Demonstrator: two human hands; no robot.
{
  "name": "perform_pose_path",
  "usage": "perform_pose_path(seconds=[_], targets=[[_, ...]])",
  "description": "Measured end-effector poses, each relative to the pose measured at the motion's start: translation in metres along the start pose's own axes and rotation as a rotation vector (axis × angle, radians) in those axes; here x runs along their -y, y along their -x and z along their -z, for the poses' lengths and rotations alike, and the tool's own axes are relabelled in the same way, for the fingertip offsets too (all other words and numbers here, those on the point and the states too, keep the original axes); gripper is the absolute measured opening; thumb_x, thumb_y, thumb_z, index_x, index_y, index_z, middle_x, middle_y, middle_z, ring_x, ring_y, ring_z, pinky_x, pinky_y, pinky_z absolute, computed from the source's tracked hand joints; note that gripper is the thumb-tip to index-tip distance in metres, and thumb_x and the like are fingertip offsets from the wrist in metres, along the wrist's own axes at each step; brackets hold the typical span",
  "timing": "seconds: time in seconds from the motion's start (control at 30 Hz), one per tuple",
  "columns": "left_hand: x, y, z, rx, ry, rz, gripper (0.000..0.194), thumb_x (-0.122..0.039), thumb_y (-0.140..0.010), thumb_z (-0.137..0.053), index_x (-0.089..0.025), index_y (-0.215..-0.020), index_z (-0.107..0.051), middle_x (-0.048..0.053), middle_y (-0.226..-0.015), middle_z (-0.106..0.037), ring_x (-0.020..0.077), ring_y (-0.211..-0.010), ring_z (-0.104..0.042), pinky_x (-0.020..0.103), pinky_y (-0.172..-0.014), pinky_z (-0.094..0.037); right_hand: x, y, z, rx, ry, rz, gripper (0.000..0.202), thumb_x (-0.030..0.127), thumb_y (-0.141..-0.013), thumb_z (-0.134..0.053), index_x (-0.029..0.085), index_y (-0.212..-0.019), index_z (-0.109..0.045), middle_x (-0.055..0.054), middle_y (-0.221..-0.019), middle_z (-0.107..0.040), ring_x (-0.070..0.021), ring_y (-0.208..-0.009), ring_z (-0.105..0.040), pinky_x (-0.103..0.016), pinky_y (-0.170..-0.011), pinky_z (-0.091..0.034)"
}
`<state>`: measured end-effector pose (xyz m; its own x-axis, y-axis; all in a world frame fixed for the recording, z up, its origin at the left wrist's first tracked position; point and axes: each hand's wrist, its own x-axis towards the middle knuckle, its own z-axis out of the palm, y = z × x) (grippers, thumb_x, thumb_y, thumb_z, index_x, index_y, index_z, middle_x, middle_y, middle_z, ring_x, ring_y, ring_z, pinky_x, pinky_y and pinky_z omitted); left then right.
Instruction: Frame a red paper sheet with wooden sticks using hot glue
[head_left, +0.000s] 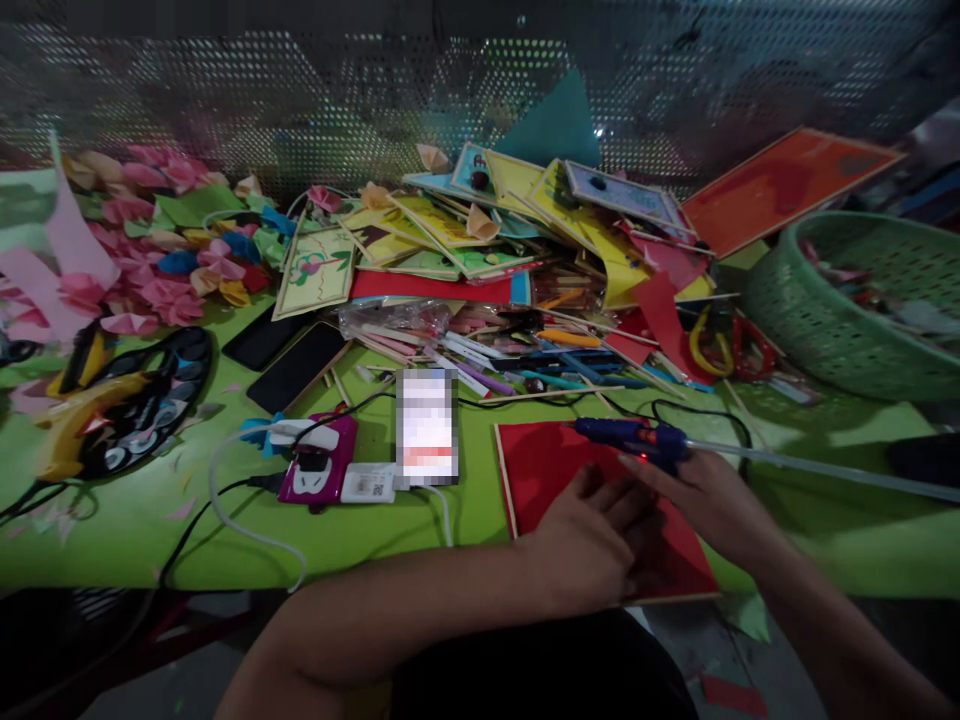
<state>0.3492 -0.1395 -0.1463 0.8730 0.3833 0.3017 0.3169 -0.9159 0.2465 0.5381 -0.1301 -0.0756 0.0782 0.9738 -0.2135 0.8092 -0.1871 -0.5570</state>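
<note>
A red sheet (544,465) with thin wooden strips along its left and bottom edges lies at the front edge of the green table. Across it rests my left hand (596,540), fingers spread on the paper and pointing up and to the right. My right hand (701,500) is wrapped round a blue glue gun (634,436), whose small light glows red-orange. The gun's nozzle points left, over the top edge of the red sheet. A long clear glue stick (817,465) sticks out of its back towards the right.
Left of the sheet are a phone with a blurred screen (427,425), a purple power strip (319,465) with cables, two dark phones and a yellow glue gun (90,420). Behind lie pens, sticks, framed cards, paper flowers (165,290), scissors (711,345) and a green basket (840,330).
</note>
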Motion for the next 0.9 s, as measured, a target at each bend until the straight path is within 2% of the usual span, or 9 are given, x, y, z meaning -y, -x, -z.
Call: perform_pose_path(seconds=[0.1, 0.2, 0.33, 0.5, 0.63, 0.77, 0.9], targets=[[0.0, -0.001, 0.005, 0.025, 0.007, -0.001, 0.06, -0.056, -0.103, -0.049, -0.017, -0.148, -0.057, 0.01, -0.158, -0.054, 0.0296, -0.145, -0.044, 0.055, -0.117, -0.037, 0.0, 0.0, -0.001, 0.003, 0.001, -0.009, 0.048, 0.066, -0.087, -0.054, 0.023, -0.078, -0.073, -0.007, -0.07, -0.075, -0.0279, -0.068, -0.068, -0.035, -0.063, -0.051], [0.0, -0.002, 0.012, 0.043, 0.014, -0.004, 0.057, -0.053, -0.103, -0.05, -0.017, -0.146, -0.058, 0.01, -0.157, -0.055, 0.0281, -0.142, -0.047, 0.053, -0.115, -0.039, -0.004, 0.0, 0.001, -0.013, 0.039, -0.005, 0.05, 0.067, -0.086, -0.053, 0.023, -0.072, -0.071, -0.008, -0.069, -0.075, -0.0295, -0.069, -0.069, -0.037, -0.065, -0.051], [0.0, -0.003, 0.016, 0.024, 0.019, -0.008, 0.055, -0.052, -0.107, -0.042, -0.018, -0.147, -0.056, 0.01, -0.156, -0.055, 0.026, -0.137, -0.052, 0.051, -0.113, -0.039, -0.013, 0.002, 0.005, -0.031, 0.059, -0.004, 0.052, 0.068, -0.085, -0.052, 0.024, -0.067, -0.07, -0.01, -0.069, -0.075, -0.0322, -0.071, -0.07, -0.039, -0.066, -0.052], [0.001, -0.003, 0.012, 0.046, 0.05, 0.004, 0.053, -0.052, -0.105, -0.046, -0.021, -0.147, -0.057, 0.008, -0.159, -0.052, 0.0264, -0.144, -0.046, 0.057, -0.122, -0.029, -0.016, 0.002, 0.004, -0.038, 0.016, 0.001, 0.05, 0.069, -0.086, -0.054, 0.024, -0.074, -0.073, -0.009, -0.077, -0.079, -0.034, -0.078, -0.072, -0.04, -0.07, -0.054], [0.002, -0.002, 0.007, 0.034, 0.08, 0.007, 0.052, -0.052, -0.105, -0.045, -0.023, -0.146, -0.058, 0.007, -0.16, -0.052, 0.0257, -0.147, -0.042, 0.059, -0.127, -0.018, -0.013, 0.001, 0.002, -0.017, -0.018, 0.005, 0.048, 0.065, -0.088, -0.054, 0.024, -0.069, -0.069, -0.009, -0.079, -0.079, -0.0333, -0.079, -0.072, -0.041, -0.07, -0.054], [0.001, -0.001, 0.003, 0.038, 0.102, 0.016, 0.05, -0.048, -0.105, -0.045, -0.022, -0.147, -0.057, 0.005, -0.159, -0.054, 0.0251, -0.147, -0.042, 0.061, -0.128, -0.017, -0.01, 0.0, 0.003, -0.009, -0.012, -0.003, 0.05, 0.067, -0.086, -0.053, 0.024, -0.065, -0.066, -0.008, -0.069, -0.075, -0.0329, -0.073, -0.07, -0.042, -0.067, -0.053], [0.001, -0.001, 0.001, 0.042, 0.101, 0.031, 0.054, -0.052, -0.106, -0.042, -0.022, -0.149, -0.055, 0.007, -0.163, -0.048, 0.028, -0.152, -0.036, 0.064, -0.126, -0.021, -0.01, 0.001, 0.004, -0.036, -0.01, -0.012, 0.05, 0.069, -0.085, -0.056, 0.023, -0.075, -0.072, -0.008, -0.077, -0.077, -0.0345, -0.08, -0.072, -0.043, -0.072, -0.054]])
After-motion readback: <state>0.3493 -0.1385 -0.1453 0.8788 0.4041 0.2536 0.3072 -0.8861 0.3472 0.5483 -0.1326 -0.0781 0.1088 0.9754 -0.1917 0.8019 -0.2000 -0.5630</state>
